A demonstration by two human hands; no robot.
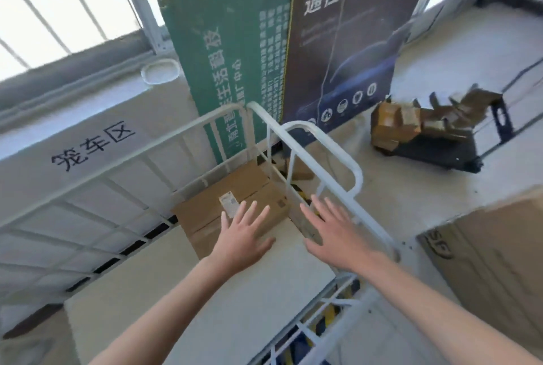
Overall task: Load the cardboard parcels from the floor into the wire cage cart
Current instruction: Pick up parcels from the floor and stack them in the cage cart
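In the wire cage cart point(356, 179) at frame centre, a brown parcel point(249, 188) lies flat, label up, its seam running toward upper right. The left hand point(244, 235) and right hand point(335, 232) are above it, fingers spread wide, holding nothing.

Wire cage cart point(356, 179): smooth white-painted metal tubing, faint sheen. Parcel point(249, 185) inside it: matt brown cardboard bearing a white paper label point(228, 203). Leaning signage: green board point(229, 56) printed and matt, dark poster point(352, 41) slightly glossy.
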